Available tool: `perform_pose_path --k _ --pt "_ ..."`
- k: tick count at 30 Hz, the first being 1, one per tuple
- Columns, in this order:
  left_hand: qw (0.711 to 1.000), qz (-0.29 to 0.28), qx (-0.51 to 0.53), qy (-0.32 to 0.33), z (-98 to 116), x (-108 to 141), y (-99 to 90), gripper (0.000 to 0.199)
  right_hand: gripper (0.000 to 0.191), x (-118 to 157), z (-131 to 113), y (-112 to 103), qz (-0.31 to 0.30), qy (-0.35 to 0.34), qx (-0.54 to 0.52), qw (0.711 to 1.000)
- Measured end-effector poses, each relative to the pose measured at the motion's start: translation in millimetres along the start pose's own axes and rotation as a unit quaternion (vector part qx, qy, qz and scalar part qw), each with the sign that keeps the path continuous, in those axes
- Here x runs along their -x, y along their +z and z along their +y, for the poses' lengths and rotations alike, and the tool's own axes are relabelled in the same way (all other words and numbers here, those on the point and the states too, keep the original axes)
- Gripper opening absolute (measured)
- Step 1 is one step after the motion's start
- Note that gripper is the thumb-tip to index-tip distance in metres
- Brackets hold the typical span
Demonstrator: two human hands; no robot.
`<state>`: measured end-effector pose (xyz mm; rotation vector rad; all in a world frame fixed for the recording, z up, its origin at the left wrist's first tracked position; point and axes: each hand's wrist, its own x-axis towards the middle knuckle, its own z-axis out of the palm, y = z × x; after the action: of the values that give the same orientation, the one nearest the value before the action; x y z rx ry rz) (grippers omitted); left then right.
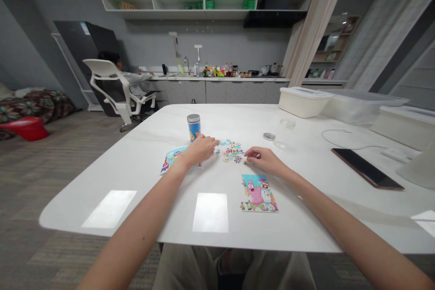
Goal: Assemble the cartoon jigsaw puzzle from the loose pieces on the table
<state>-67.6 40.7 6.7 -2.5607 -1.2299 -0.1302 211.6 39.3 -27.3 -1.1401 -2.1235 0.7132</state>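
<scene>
Loose jigsaw pieces [233,150] lie in a small heap between my two hands on the white table [152,206]. My left hand [203,148] reaches over the heap's left side, fingers stretched out and apart. At the right edge of the heap, my right hand [263,159] has curled fingers near a small piece; whether it grips one is too small to tell. A partly joined puzzle [258,194] with a pink starfish character lies nearer to me. Under and beside my left wrist is a colourful picture sheet [172,157]. Behind that hand stands a blue can [194,128] with a silver lid.
A round metal lid [269,136] lies beyond my right hand. Further right are a phone [367,167], a white cable [343,147] and storage boxes [302,103]. A person [134,79] sits in a white chair [105,69] by the far counter.
</scene>
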Motion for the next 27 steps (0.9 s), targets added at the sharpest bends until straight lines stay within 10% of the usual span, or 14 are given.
perform_pose_path --k 27 --pt "0.951 -0.083 0.295 0.03 29.5 -11.5 4.7 0.015 0.021 3.9 -3.4 -15.3 -0.012 -0.104 0.151 0.983"
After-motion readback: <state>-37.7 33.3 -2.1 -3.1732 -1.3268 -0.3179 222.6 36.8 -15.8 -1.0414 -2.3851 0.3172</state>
